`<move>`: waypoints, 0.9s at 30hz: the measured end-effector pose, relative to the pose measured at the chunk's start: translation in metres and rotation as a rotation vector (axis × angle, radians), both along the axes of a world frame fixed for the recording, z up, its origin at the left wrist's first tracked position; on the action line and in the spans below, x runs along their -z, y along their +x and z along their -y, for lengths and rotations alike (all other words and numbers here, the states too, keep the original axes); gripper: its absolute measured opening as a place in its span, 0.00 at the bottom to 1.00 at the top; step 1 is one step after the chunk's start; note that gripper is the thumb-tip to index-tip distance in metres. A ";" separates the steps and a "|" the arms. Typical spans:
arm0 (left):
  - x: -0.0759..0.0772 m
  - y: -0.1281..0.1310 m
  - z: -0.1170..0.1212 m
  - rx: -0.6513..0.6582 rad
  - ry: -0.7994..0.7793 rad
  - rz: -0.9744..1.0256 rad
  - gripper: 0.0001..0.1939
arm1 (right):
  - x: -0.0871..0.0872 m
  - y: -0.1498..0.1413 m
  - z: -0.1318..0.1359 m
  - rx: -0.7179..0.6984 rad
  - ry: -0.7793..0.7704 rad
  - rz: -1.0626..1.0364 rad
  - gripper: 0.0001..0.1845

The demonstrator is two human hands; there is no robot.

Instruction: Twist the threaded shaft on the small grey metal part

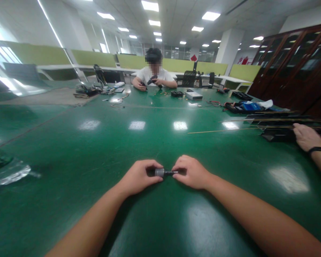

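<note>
Through the head view I see my left hand (139, 177) clamped on a grey-and-black cylindrical piece (159, 172); my right hand (192, 172) pinches its thin end; the piece lies level between both hands, near the green table (160, 221)'s close edge.
</note>
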State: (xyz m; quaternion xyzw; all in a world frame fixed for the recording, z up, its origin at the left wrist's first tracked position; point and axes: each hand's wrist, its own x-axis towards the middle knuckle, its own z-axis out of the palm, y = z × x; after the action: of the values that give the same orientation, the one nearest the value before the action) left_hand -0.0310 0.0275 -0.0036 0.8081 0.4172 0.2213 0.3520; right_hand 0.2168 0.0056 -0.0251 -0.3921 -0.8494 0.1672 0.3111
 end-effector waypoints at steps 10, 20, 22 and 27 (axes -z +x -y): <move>0.001 0.000 0.000 0.005 0.000 -0.005 0.12 | 0.000 0.002 0.000 0.002 -0.003 -0.010 0.04; 0.001 0.000 0.000 0.006 -0.008 0.002 0.13 | 0.001 0.003 0.000 0.002 -0.001 -0.014 0.05; 0.002 -0.001 -0.001 0.006 -0.002 0.003 0.13 | 0.001 0.003 0.000 0.003 0.002 -0.009 0.05; 0.001 -0.001 -0.001 0.001 0.003 0.009 0.13 | 0.000 0.004 0.001 0.008 0.003 -0.003 0.04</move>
State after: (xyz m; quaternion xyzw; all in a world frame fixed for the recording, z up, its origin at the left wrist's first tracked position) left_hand -0.0315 0.0284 -0.0047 0.8079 0.4147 0.2256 0.3527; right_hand 0.2209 0.0046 -0.0251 -0.3950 -0.8475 0.1655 0.3137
